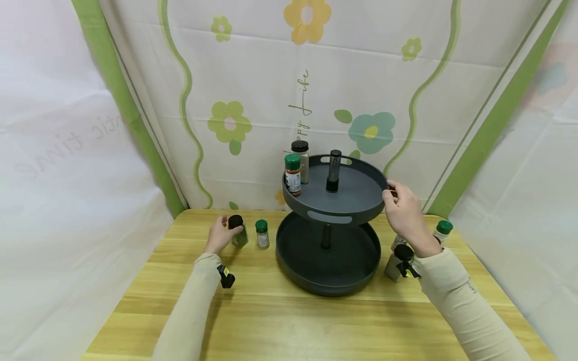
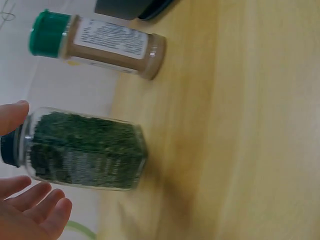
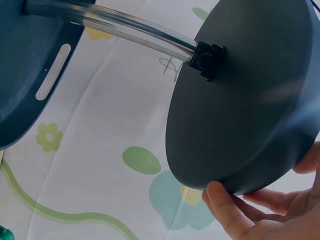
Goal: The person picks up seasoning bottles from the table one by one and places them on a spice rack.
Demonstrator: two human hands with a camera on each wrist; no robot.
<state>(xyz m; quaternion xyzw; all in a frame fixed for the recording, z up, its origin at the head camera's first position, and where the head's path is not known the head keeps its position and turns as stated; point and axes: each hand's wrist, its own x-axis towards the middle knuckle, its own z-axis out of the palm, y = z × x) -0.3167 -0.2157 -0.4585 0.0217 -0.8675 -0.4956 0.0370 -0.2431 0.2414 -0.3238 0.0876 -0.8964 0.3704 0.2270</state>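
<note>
My left hand (image 1: 220, 236) is around the black cap of a glass jar of dried green herbs (image 2: 87, 150), thumb on one side and fingers on the other. In the left wrist view a gap shows between the fingers and the jar, which stands on the table. At the right, my right hand (image 1: 405, 210) grips the rim of the upper tray of a dark two-tier spice rack (image 1: 328, 288), as the right wrist view also shows at the tray's edge (image 3: 250, 125). On that upper tray stand a green-capped red spice bottle (image 1: 293, 175) and a black-capped jar (image 1: 304, 163).
A small green-capped spice bottle (image 1: 262, 234) stands between the herb jar and the rack. By the right forearm are a black-capped jar (image 1: 394, 268), a green-capped bottle (image 1: 443, 229) and another partly hidden bottle. A printed curtain (image 1: 271, 75) hangs behind the wooden table (image 1: 280, 331).
</note>
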